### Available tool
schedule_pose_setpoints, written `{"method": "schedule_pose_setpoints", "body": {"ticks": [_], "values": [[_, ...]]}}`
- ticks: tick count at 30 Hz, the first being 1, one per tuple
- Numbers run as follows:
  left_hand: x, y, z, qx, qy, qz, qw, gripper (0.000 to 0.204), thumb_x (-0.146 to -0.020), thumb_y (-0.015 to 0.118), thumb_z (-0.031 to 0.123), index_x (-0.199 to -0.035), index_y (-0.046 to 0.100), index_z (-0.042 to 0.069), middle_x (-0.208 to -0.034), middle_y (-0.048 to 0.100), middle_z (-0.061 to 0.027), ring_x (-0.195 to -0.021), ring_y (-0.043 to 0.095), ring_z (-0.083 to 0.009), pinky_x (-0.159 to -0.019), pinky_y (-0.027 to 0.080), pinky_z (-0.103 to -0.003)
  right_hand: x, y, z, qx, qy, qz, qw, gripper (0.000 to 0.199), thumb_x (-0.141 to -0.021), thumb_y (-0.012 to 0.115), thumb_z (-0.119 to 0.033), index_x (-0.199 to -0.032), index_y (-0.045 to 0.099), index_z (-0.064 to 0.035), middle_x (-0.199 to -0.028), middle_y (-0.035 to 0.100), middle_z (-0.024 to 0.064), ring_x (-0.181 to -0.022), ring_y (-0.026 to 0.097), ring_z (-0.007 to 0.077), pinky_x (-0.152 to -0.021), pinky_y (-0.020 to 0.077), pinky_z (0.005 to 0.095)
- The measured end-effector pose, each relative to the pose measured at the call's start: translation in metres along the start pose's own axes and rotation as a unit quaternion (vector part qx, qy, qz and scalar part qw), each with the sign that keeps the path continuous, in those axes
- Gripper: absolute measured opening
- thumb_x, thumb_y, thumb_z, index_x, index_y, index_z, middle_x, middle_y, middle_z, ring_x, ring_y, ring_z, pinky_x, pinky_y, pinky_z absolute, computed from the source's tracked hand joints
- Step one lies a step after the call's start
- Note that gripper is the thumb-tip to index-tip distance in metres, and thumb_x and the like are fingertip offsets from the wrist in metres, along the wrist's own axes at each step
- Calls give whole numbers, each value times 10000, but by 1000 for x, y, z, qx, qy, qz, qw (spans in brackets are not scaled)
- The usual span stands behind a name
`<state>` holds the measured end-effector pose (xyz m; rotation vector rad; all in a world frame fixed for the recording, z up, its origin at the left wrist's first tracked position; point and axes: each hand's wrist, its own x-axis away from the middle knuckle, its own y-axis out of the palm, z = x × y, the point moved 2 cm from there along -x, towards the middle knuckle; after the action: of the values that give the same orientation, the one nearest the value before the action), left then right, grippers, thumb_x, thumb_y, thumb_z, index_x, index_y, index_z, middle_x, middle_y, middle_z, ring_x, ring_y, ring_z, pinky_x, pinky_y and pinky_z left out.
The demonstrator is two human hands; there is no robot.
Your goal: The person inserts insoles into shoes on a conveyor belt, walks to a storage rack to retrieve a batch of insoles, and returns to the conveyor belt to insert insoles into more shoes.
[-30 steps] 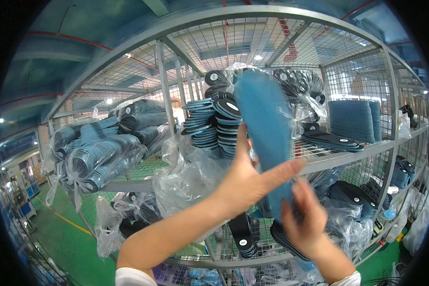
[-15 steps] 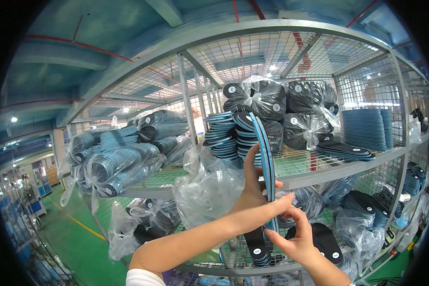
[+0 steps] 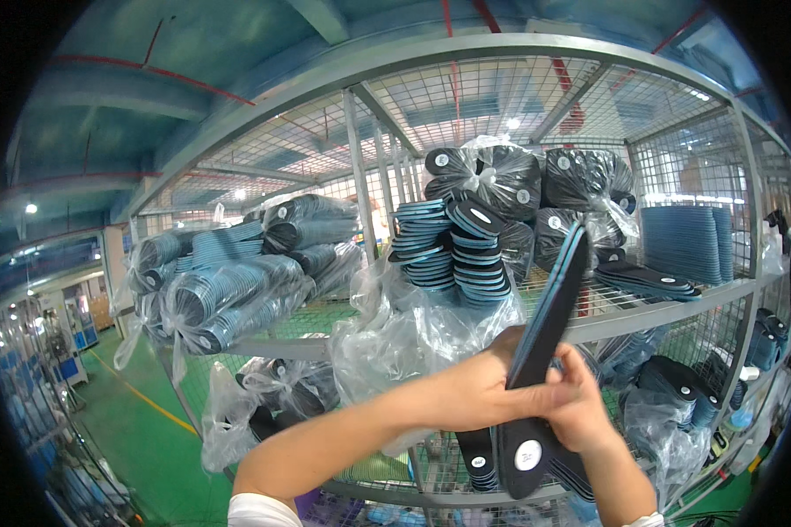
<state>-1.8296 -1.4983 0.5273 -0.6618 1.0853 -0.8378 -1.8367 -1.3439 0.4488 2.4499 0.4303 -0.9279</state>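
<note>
Wire shelf rack [image 3: 642, 312] fills the frame; bagged insole stacks [image 3: 448, 250] sit centre. Lower centre, I see left hand [image 3: 475, 391] and right hand [image 3: 584, 408] meeting, fingers curled tight around a dark insole [image 3: 549, 321], tilted upward toward upper right, black underside showing.

Clear plastic bags [image 3: 492, 180] of dark insoles sit on the upper wire shelf, right of centre; more bagged bundles [image 3: 228, 294] lie far left. Small round white labels [image 3: 528, 454] mark the black insoles near the bottom.
</note>
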Motion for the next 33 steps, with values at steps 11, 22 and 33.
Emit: {"method": "schedule_pose_setpoints", "body": {"ticks": [11, 22, 33], "values": [[-47, -191, -89, -365, -194, 409, 813, 412, -862, 481, 322, -886, 535, -86, -722, 589, -147, -660, 620, -216, -489, 497, -323, -242, -32, -56, 67, -11, 204, 977, 152, -709, 711, -103, -718, 576, -35, -565, 482, 19, -387, 398, 109, -345, 326, 222], [-42, -162, -93, -2, -517, 144, 844, 654, -773, 386, 591, -960, 459, -31, -907, 558, -263, -742, 613, -359, -631, 481, -443, -199, -17, -29, 354, 303, 36, 884, 859, -700, 443, -704, -1254, 392, -50, -1189, 439, 243, -1041, 482, 337, -848, 408, 433], [-47, -127, -100, 132, -529, 248, 800, 679, -624, 398, 743, -841, 608, 136, -855, 613, -51, -786, 545, -229, -717, 316, -338, -193, -33, 8, 44, 269, 29, 962, 714, -743, 458, -621, -1249, 433, -118, -1254, 457, 127, -1055, 491, 340, -857, 384, 517]]}}
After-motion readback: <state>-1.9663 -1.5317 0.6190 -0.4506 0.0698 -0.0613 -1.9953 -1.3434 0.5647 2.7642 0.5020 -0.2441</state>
